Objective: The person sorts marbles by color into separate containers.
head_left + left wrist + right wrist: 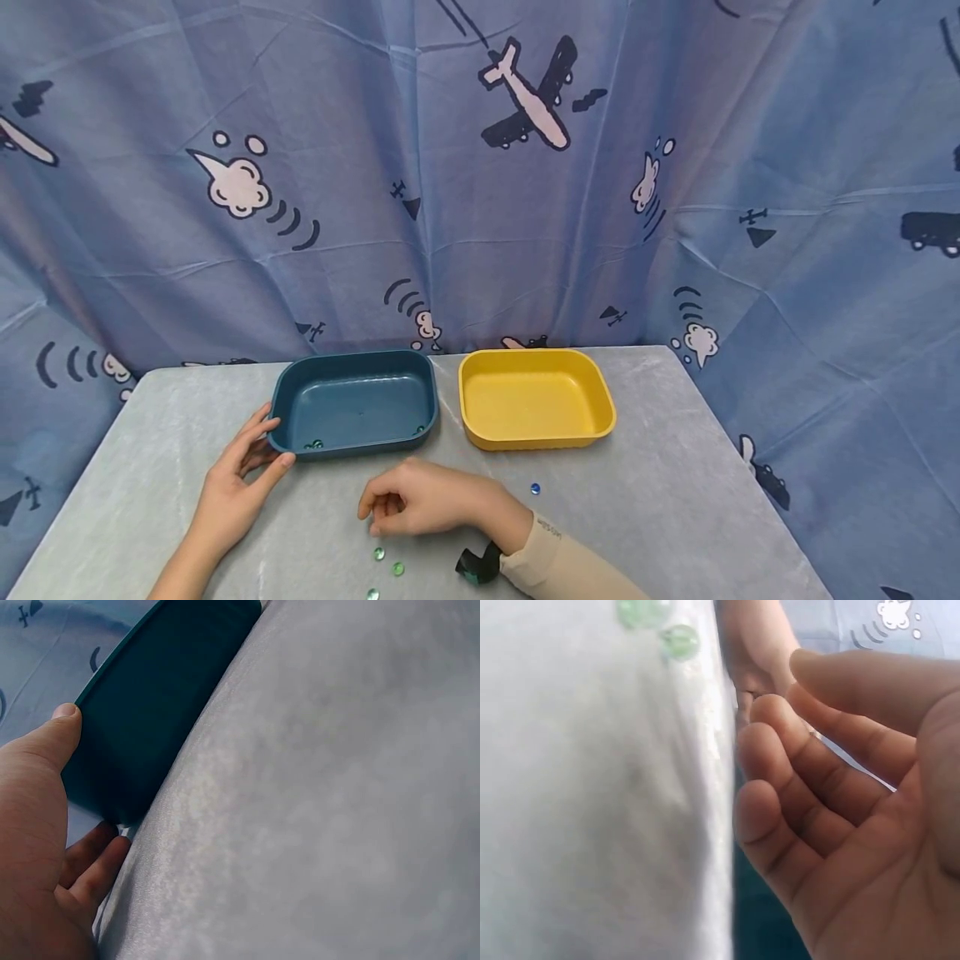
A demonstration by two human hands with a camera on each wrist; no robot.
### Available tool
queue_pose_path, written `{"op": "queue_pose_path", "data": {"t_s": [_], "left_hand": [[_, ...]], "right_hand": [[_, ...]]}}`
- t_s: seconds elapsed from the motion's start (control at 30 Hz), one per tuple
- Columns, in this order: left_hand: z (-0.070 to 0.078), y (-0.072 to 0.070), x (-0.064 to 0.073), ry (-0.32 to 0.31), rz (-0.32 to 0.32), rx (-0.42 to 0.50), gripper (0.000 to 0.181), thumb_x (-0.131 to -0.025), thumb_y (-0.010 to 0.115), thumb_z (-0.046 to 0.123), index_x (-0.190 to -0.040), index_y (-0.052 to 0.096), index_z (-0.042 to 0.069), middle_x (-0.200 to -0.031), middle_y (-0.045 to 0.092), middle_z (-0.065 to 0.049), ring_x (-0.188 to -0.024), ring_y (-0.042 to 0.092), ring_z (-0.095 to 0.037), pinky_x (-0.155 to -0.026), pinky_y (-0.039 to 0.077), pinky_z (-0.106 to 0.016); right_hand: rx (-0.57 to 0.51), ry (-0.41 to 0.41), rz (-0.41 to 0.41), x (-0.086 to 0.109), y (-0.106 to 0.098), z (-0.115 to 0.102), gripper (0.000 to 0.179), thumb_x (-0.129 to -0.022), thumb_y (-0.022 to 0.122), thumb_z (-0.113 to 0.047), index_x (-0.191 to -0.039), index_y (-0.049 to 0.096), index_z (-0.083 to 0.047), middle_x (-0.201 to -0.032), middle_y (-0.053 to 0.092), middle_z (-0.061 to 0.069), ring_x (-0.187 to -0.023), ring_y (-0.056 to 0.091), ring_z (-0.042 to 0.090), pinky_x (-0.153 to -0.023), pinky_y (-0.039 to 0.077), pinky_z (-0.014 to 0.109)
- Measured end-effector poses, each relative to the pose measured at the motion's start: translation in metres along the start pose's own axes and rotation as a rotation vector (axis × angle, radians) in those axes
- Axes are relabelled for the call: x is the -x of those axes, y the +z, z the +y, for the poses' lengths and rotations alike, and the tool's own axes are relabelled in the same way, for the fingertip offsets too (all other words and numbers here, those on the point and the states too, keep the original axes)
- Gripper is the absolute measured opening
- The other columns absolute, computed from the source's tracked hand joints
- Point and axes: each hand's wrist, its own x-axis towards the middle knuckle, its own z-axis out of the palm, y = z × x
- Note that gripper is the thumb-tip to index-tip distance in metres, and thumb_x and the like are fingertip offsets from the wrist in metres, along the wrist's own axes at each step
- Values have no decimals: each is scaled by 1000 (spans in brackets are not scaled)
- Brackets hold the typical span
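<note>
Green beads likely light, slick: pinch edges. Left hand grips teal tray; right hand loosely curled, seemingly empty.

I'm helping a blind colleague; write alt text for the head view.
A person's left hand holds a corner of a teal tray containing a few small green beads; the right hand curls over the table near three loose green beads. A yellow tray sits to the right, a blue bead before it; a patterned curtain hangs behind.
</note>
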Motion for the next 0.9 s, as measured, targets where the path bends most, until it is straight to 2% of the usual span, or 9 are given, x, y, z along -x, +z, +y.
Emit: {"op": "queue_pose_path", "data": {"t_s": [0.23, 0.53, 0.9], "left_hand": [[1, 0, -1, -1, -6, -2, 62, -101, 80, 6, -159, 57, 12, -174, 39, -12, -125, 56, 8, -95, 51, -7], [1, 0, -1, -6, 0, -14, 63, -101, 81, 6, -158, 57, 12, -173, 40, -13, -124, 56, 9, -94, 51, -6], [1, 0, -1, -1, 3, -4, 62, -100, 81, 5, -158, 57, 12, -173, 40, -13, -124, 57, 6, -94, 52, -7]], "right_hand": [[-6, 21, -47, -3, 10, 10, 13, -104, 77, -12, -118, 76, -12, -90, 67, -15, -78, 57, -8, -74, 56, 12], [51, 37, -80, -6, 15, 11, 14, -103, 79, -15, -117, 77, -13, -86, 67, -17, -72, 55, -9, -70, 54, 10], [71, 45, -125, -5, 14, 8, 12, -101, 84, -20, -110, 78, -16, -86, 66, -17, -76, 56, -8, -72, 53, 10]]}}
